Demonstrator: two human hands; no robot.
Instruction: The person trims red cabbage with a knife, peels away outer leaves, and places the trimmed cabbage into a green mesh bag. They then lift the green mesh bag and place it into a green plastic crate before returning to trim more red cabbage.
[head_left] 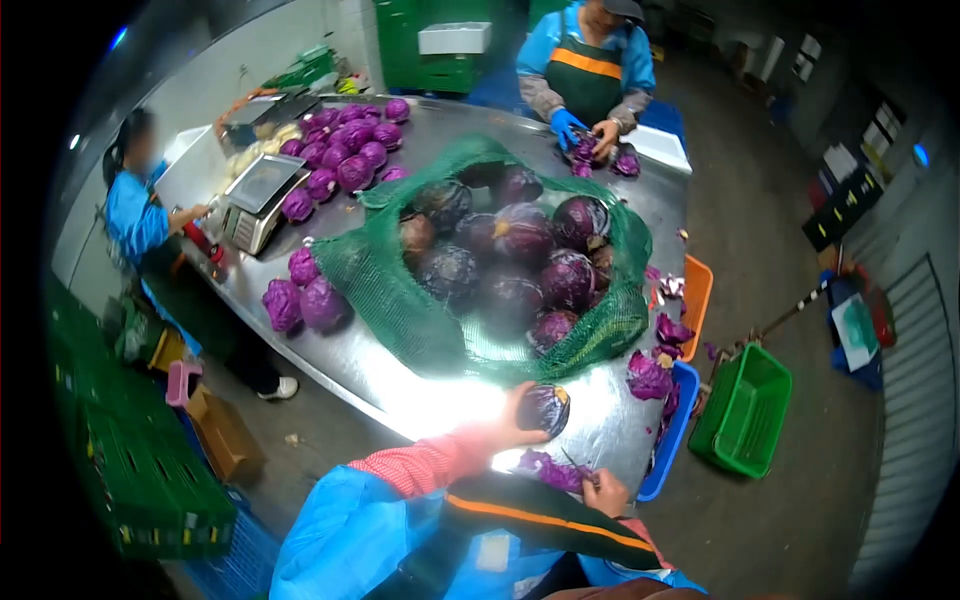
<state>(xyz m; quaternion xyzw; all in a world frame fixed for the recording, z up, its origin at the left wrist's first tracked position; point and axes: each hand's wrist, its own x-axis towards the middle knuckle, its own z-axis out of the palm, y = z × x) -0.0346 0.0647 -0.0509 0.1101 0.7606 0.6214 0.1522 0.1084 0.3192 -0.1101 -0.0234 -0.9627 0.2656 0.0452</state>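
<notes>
My left hand is closed around the side of a dark red cabbage at the near edge of the metal table. My right hand grips what looks like a small knife, its thin blade pointing up and left; the handle is hidden in my fingers. Purple cabbage leaves lie beside the blade, just below the held cabbage. Beyond my hands, a green mesh bag lies spread open, with several untrimmed red cabbages inside it.
Trimmed purple cabbages are heaped at the far left near a scale. A blue crate, an orange crate and a green basket stand at the right. Co-workers stand at the far side and left.
</notes>
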